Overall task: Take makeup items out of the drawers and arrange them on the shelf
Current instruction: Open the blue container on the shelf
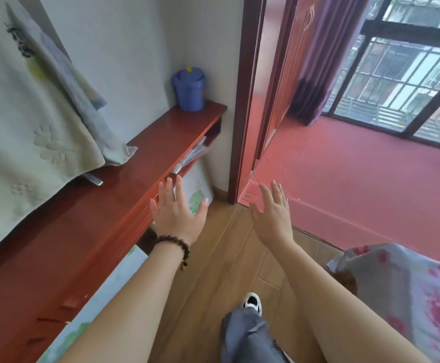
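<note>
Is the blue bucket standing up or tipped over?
Standing up. The blue plastic bucket sits upright at the far end of the red wooden shelf, its mouth facing up.

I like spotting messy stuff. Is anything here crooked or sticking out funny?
Yes. Clear plastic packets poke out of the cubby under the red shelf, tilted. A pale blanket droops over the shelf, covering a metal thing.

Bare tabletop ahead-left of left grip; draped cloth blocks farther left, blue bin far end.
</note>
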The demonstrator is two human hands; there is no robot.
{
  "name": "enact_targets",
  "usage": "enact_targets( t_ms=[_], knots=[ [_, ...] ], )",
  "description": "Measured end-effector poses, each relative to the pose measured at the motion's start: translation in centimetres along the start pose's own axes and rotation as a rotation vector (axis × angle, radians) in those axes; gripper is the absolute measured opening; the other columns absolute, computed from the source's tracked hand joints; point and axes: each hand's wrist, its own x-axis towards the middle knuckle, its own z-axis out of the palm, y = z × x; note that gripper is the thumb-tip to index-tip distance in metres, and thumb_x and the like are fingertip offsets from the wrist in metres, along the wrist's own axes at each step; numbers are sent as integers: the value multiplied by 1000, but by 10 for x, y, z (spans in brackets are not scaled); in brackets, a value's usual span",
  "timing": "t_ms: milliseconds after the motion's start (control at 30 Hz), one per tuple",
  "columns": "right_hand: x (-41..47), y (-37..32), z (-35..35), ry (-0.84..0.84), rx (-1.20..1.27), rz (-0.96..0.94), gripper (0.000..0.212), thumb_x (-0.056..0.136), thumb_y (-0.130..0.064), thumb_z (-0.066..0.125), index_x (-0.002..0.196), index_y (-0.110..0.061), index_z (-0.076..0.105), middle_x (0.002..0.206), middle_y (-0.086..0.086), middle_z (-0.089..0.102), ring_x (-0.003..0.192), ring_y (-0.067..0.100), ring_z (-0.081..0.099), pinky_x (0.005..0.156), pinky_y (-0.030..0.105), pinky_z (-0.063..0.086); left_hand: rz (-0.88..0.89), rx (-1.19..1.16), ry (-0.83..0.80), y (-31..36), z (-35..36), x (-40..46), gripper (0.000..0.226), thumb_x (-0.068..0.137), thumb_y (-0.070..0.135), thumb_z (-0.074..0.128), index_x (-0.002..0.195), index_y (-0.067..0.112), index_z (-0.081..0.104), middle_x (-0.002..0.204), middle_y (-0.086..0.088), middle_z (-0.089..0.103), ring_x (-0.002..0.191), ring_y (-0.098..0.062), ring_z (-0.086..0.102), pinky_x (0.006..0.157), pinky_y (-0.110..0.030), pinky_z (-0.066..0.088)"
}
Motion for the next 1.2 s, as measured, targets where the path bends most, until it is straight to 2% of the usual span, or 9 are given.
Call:
enact_targets(
  t_ms=[200, 400, 600, 767, 967, 1067, 1133, 1200],
  knots=[
    [154, 8, -9, -73, -12, -116, 55, 97, -31, 47, 148, -21, 29, 160, 3, 9, 148, 19, -1, 121, 40, 4, -101, 5, 67, 53, 26, 124, 80, 88, 57, 46, 151, 18, 14, 159, -8, 16, 148, -24, 8, 116, -53, 10],
    [269, -7, 3, -127, 33, -206, 55, 97, -30, 48, 147, -18, 31, 160, 4, 12, 148, 20, 2, 121, 40, 6, -207, -9, 121, 74, 42, 209, 79, 88, 54, 48, 151, 18, 16, 159, -8, 17, 148, -23, 7, 117, -54, 10],
    [359, -26, 36, -167, 70, -266, 54, 96, -27, 50, 146, -15, 33, 159, 7, 17, 148, 23, 6, 120, 40, 8, -262, -8, 164, 72, 57, 289, 80, 88, 55, 48, 151, 19, 15, 159, -6, 15, 148, -21, 6, 118, -52, 9],
    [433, -42, 69, -181, 83, -295, 55, 94, -25, 53, 145, -14, 35, 157, 10, 21, 147, 26, 12, 118, 45, 17, -272, -16, 196, 59, 75, 372, 81, 86, 58, 46, 150, 17, 20, 157, -10, 21, 147, -24, 11, 116, -53, 14],
    [530, -81, 103, -240, 57, -285, 59, 93, -32, 55, 146, -16, 33, 156, 13, 23, 143, 31, 21, 114, 44, 26, -239, -76, 128, 40, 86, 476, 79, 89, 54, 49, 151, 17, 17, 159, -9, 14, 148, -24, 8, 118, -47, 15],
    [564, -95, 114, -273, 89, -288, 64, 92, -37, 56, 148, -19, 28, 157, 10, 20, 144, 28, 20, 113, 43, 28, -215, -111, 137, 39, 84, 522, 77, 89, 52, 50, 149, 11, 24, 155, -11, 26, 145, -26, 20, 116, -44, 21],
    [583, -100, 120, -294, 104, -292, 68, 91, -41, 56, 149, -21, 26, 158, 7, 17, 145, 23, 18, 114, 40, 29, -159, -141, 151, 42, 83, 549, 76, 86, 55, 46, 143, 6, 36, 144, -14, 42, 135, -30, 38, 110, -43, 34],
    [599, -103, 126, -330, 121, -309, 72, 90, -41, 58, 149, -20, 24, 159, 4, 15, 146, 19, 15, 114, 35, 27, -124, -151, 116, 46, 84, 572, 69, 87, 51, 48, 139, 6, 42, 137, -12, 49, 126, -30, 45, 105, -42, 39]
  ],
)
